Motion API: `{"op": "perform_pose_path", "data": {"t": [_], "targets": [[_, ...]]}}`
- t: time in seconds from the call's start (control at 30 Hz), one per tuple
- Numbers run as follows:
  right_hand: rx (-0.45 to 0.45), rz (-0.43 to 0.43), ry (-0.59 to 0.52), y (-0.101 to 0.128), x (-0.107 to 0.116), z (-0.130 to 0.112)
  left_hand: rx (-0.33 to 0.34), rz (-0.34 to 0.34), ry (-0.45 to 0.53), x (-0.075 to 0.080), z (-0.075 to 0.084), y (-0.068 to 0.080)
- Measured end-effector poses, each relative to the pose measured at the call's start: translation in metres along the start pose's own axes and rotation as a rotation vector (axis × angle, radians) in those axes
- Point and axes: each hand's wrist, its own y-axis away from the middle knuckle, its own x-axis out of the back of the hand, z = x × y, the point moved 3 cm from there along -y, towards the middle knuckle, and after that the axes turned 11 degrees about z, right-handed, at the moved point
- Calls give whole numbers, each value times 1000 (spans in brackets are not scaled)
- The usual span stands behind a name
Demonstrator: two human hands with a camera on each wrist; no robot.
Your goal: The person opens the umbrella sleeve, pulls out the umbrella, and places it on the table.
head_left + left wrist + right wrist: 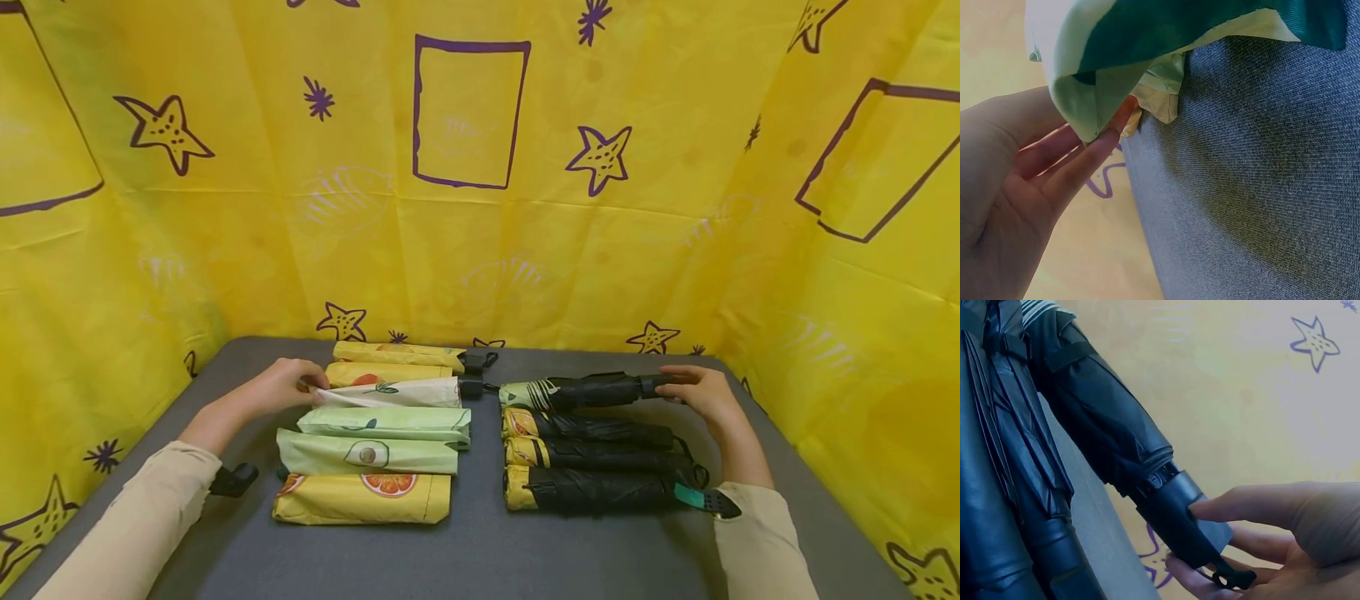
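Observation:
A white printed umbrella cover (397, 393) lies third from the back in the left column on the grey table (480, 550). My left hand (303, 387) pinches its tapered left end; in the left wrist view the fingers (1079, 169) sit under the pale fabric edge (1079, 94), and the thumb is hidden. My right hand (693, 390) grips the black handle (654, 383) of the rearmost folded black umbrella (585, 392). In the right wrist view the thumb and fingers of that hand (1191, 540) curl round the handle (1175, 515) below the strapped canopy (1097, 419).
Two yellow covers (397, 356) lie behind the white one; two green avocado covers (367, 454) and a yellow orange-print one (363, 497) lie in front. Three more folded black umbrellas (592, 457) lie in the right column. Yellow cloth walls (465, 250) close three sides.

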Motion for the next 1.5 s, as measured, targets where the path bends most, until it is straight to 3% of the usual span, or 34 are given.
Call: {"op": "perform_pose_path", "data": {"t": [0.4, 0.9, 1.5], "targets": [[-1, -41, 101, -3, -8, 10, 8, -1, -1, 1, 1, 0], [7, -68, 145, -6, -18, 32, 7, 0, 1, -1, -1, 1], [53, -45, 223, -4, -19, 29, 11, -2, 2, 0, 1, 0]]}}
